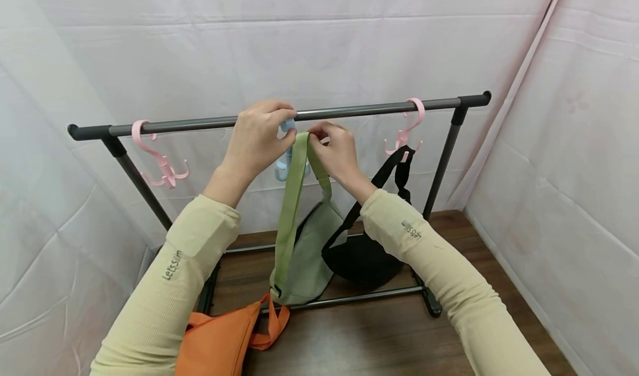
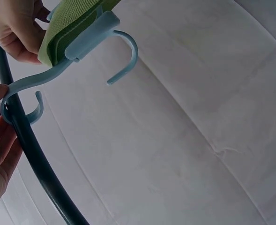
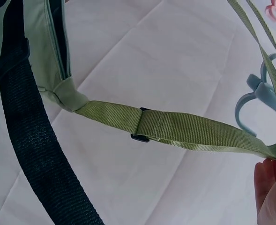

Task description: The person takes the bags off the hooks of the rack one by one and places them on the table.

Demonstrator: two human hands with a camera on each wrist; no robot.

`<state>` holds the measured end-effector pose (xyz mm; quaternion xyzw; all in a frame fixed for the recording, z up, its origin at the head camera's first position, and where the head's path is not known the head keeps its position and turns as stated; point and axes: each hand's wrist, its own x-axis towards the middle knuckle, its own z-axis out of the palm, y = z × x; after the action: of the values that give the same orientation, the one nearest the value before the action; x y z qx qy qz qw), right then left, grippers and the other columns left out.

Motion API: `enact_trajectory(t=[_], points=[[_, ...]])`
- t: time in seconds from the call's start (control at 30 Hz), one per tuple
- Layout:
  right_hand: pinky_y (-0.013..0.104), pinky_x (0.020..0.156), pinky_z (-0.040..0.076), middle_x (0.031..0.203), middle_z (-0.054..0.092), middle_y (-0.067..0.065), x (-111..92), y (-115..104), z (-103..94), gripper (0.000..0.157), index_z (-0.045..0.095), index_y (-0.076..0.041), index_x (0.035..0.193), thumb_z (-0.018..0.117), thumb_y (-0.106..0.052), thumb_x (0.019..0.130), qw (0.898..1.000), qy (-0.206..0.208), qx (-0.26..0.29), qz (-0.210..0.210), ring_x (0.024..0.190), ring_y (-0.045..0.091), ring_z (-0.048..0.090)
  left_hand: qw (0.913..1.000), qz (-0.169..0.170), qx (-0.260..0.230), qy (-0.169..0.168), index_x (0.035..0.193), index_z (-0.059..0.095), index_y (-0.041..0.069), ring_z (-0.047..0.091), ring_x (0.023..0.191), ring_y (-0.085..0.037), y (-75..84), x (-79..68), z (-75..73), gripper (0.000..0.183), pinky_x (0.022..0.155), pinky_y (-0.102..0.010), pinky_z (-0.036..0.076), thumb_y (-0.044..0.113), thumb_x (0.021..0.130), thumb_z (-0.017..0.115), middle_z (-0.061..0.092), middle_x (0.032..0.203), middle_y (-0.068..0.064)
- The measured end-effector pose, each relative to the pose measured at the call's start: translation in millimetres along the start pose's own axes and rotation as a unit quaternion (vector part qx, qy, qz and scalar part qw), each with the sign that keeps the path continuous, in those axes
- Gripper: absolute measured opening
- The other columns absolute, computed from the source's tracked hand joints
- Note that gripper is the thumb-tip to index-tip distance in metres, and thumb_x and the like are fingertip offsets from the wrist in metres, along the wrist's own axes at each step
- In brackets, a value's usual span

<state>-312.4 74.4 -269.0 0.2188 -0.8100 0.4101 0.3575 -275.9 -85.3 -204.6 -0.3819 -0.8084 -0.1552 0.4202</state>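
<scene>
A light blue multi-prong hook (image 1: 282, 168) hangs on the dark rail (image 1: 349, 111). My left hand (image 1: 257, 137) pinches its upper curve against the rail, thumb on the near side and fingers behind, as the left wrist view shows. My right hand (image 1: 336, 150) pinches the green strap (image 1: 288, 215) of a grey-green sling bag (image 1: 312, 259) near the top of its loop. In the left wrist view the folded strap (image 2: 67, 28) lies against the hook's stem (image 2: 93, 35). The bag hangs below, its strap buckle (image 3: 140, 124) visible in the right wrist view.
Pink hooks hang at the rail's left (image 1: 162, 165) and right; the right pink hook (image 1: 415, 115) carries a black bag (image 1: 364, 259). An orange bag (image 1: 219, 340) is at the lower left. White cloth walls (image 1: 319, 49) stand behind and beside the rack, above a wooden floor (image 1: 339, 337).
</scene>
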Motion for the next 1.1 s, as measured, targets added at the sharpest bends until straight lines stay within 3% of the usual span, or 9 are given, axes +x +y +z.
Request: enact_trajectory(t=[0.87,1.1], points=[[0.020,0.060,0.052,0.080,0.065,0.010,-14.9,-13.9,-12.8,0.013,0.068,-0.001,0.085,0.054,-0.001,0.085,0.992,0.058,0.009,-0.109,0.070,0.015,0.061,0.9996,-0.021,0.010,-0.018,0.095,0.069,-0.005,0.062,0.090,-0.029,3.2,0.9,-3.9,0.020,0.077,-0.038,0.051,0.002,0.076,0.067,0.067,0.098,-0.015],[0.021,0.061,0.052,0.081,0.065,0.010,-16.9,-16.2,-17.6,0.014,0.067,-0.001,0.085,0.054,-0.002,0.085,0.989,0.066,-0.006,-0.136,0.070,0.016,0.062,0.9992,-0.037,0.001,-0.016,0.098,0.069,-0.004,0.060,0.097,-0.029,2.5,1.4,-1.5,0.021,0.079,-0.038,0.050,0.004,0.078,0.066,0.064,0.109,-0.015]])
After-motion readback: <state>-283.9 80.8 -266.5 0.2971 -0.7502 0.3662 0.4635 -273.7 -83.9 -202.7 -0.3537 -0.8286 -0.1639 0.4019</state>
